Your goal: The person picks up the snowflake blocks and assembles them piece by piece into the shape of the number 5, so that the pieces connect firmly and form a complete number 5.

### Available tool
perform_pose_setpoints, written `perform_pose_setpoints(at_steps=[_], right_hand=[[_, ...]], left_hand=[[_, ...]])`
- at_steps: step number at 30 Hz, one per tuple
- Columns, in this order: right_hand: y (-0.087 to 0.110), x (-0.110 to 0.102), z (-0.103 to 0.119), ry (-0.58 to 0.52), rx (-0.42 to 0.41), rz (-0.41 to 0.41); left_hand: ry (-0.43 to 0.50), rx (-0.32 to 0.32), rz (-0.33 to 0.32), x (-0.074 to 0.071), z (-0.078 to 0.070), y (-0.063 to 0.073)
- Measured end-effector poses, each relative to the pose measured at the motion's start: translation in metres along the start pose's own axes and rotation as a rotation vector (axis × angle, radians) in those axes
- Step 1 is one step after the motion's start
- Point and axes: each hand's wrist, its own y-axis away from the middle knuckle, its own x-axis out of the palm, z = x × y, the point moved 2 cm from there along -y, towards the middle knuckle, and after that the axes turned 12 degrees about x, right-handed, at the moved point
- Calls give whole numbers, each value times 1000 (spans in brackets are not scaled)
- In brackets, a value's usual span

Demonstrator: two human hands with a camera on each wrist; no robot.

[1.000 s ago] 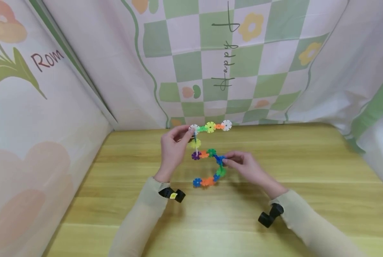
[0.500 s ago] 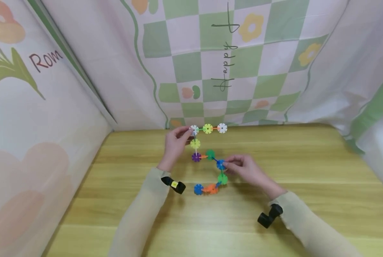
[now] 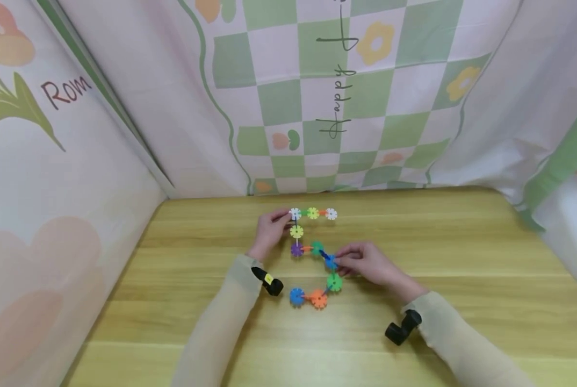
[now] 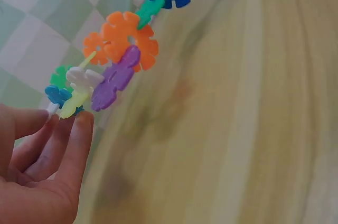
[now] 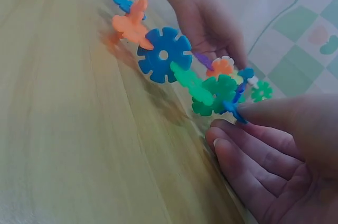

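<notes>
A chain of interlocking plastic snowflake discs point(image 3: 296, 249) in several colours makes a shape like the figure 5 in the head view. At its upper left corner, my left hand point(image 3: 271, 231) pinches a white disc point(image 3: 295, 214) between thumb and fingers. On the right curve, my right hand point(image 3: 368, 263) pinches a blue disc point(image 3: 331, 262). The lower end carries an orange disc point(image 3: 319, 299) and another blue one. In the right wrist view the chain's green disc point(image 5: 215, 94) sits close to my thumb, and a shadow falls on the table apart from the chain.
Beneath the hands lies a wood-grain table point(image 3: 414, 355). A green and white checked curtain point(image 3: 279, 107) hangs along its back edge, and a white printed panel point(image 3: 66, 242) stands at the left. Black wrist cameras point(image 3: 403, 328) are strapped over both sleeves.
Both hands have moved the chain lower in the head view, the left hand more than the right. The top row has come away from the curtain, and the discs now face the head camera more.
</notes>
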Motion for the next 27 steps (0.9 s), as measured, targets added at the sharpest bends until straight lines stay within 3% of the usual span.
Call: perform_pose_setpoints(at_steps=[11, 27], right_hand=[[-4, 3, -4, 123, -39, -56], [-6, 6, -1, 161, -2, -129]], left_hand=[[14, -43, -6, -4, 19, -3], [27, -22, -34, -13, 19, -8]])
